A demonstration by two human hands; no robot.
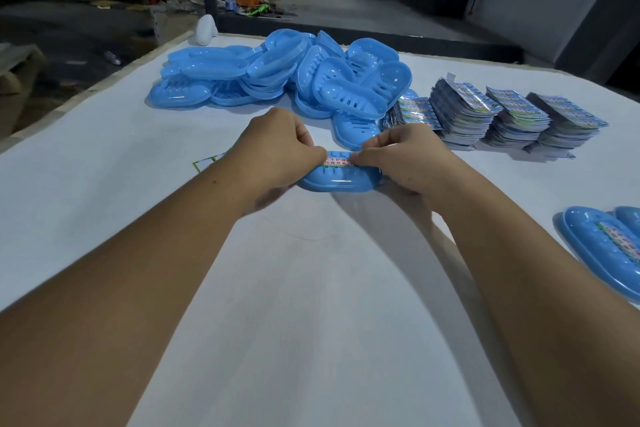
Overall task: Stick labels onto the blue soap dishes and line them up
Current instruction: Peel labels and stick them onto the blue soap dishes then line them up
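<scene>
A blue soap dish (337, 181) is held between both hands just above the white table (311, 305), at the centre. A label (337, 160) with red writing lies along its top. My left hand (277, 149) grips the dish's left end, its thumb on the label's left end. My right hand (405, 158) grips the right end, thumb and fingers on the label's right end. A heap of unlabelled blue soap dishes (287, 76) lies behind. Two labelled dishes (609, 253) sit side by side at the right edge.
Several stacks of printed labels (498, 114) stand at the right, behind my right hand. A piece of label backing (207, 163) lies left of my left hand. A white object (205, 29) stands at the table's far left corner. Beyond the table is a cluttered workshop floor.
</scene>
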